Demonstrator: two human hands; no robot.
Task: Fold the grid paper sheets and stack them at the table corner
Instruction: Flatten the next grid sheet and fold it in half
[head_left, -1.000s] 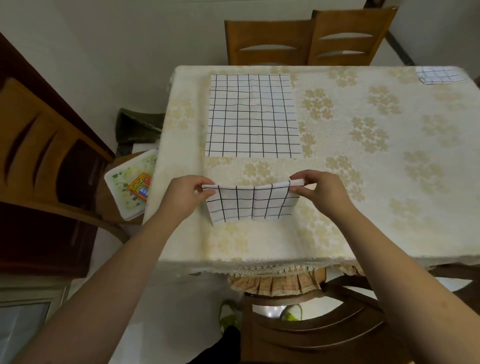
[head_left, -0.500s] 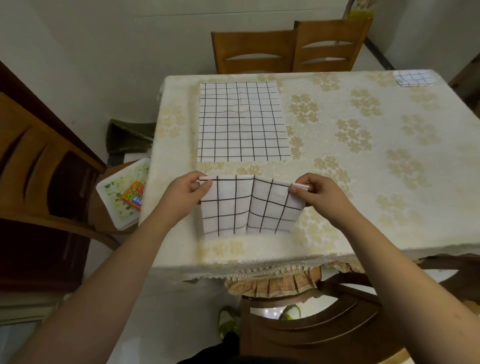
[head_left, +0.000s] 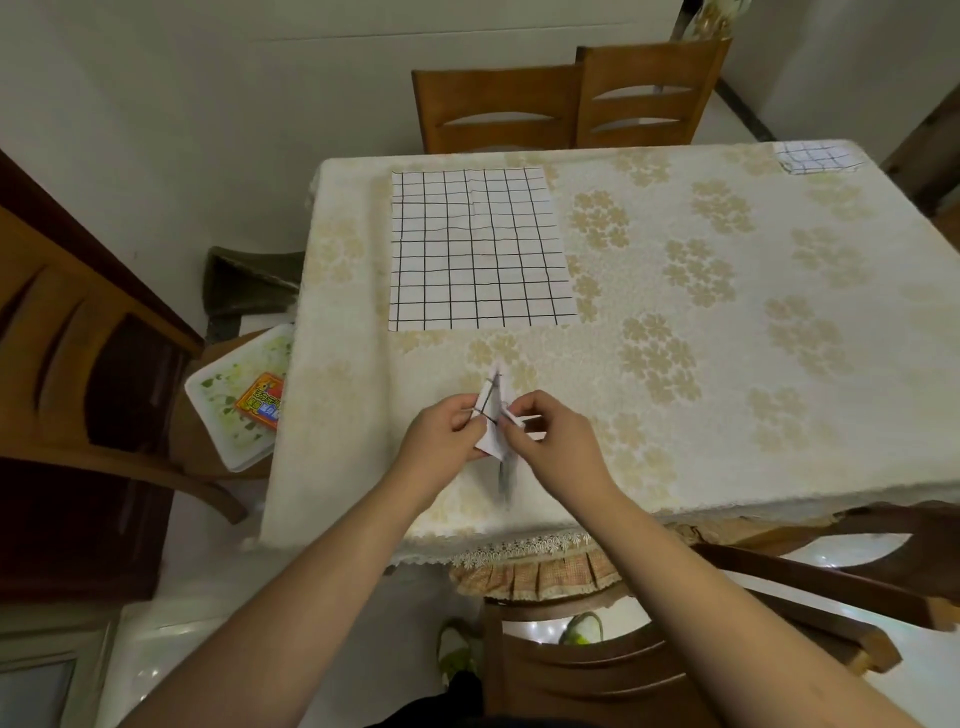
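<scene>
Both hands meet over the near part of the table (head_left: 727, 441). The left hand (head_left: 441, 436) and right hand (head_left: 556, 441) each pinch the folded grid sheet (head_left: 491, 415), held edge-up between them, blurred. An unfolded grid sheet (head_left: 478, 249) lies flat beyond. A folded stack (head_left: 815, 158) sits at the far right corner.

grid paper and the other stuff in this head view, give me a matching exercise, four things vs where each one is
Things:
1. flat grid sheet
2. folded grid sheet
3. grid paper stack
4. white tray

Places:
A. far right corner of the table
B. pinched between both hands
C. on a chair left of the table
D. spread out on the tablecloth, far left side

Pairs: 1-D, 2-B, 3-A, 4-C
</scene>
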